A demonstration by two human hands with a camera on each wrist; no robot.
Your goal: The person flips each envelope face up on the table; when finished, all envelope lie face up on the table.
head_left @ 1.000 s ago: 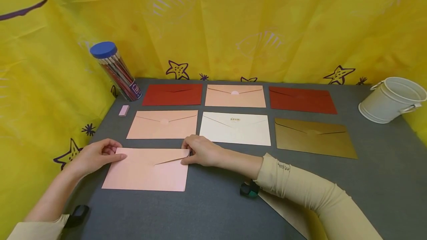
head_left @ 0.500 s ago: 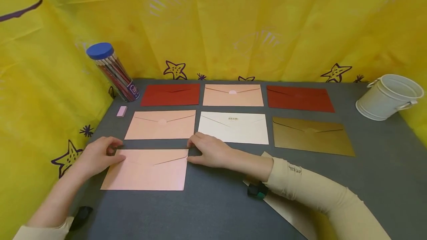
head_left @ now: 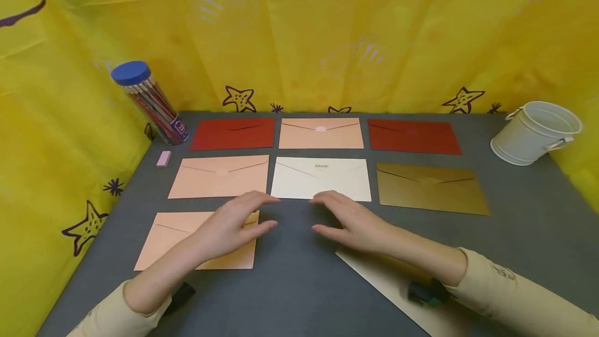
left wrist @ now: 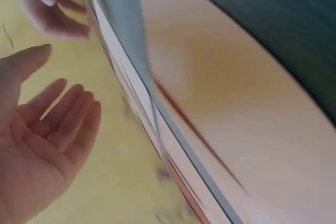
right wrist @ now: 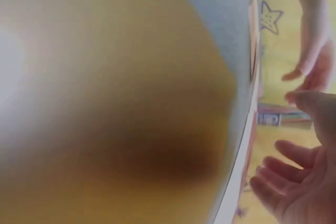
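In the head view my left hand (head_left: 229, 228) hovers over the right part of a pale pink envelope (head_left: 161, 238) at the front left, fingers extended and holding nothing. My right hand (head_left: 357, 222) faces it across a short gap, also bare-handed, just below the white envelope (head_left: 323, 181). Under the right forearm lies a gold-beige envelope (head_left: 381, 277), partly hidden by the arm and sleeve. Both wrist views show loosely spread fingers on the left hand (left wrist: 47, 140) and the right hand (right wrist: 304, 177), with nothing between them.
Behind lie a red envelope (head_left: 234, 137), a pink one, another red envelope (head_left: 414, 137), a second-row pink envelope (head_left: 215, 181) and a gold envelope (head_left: 432, 191). A pencil tub (head_left: 150, 103) and eraser (head_left: 164, 158) stand left, a white bucket (head_left: 533, 134) right.
My left hand has left the front pink envelope's left edge and moved right across it. The right hand has drawn away from its right edge, further right. The envelope stays flat in place.
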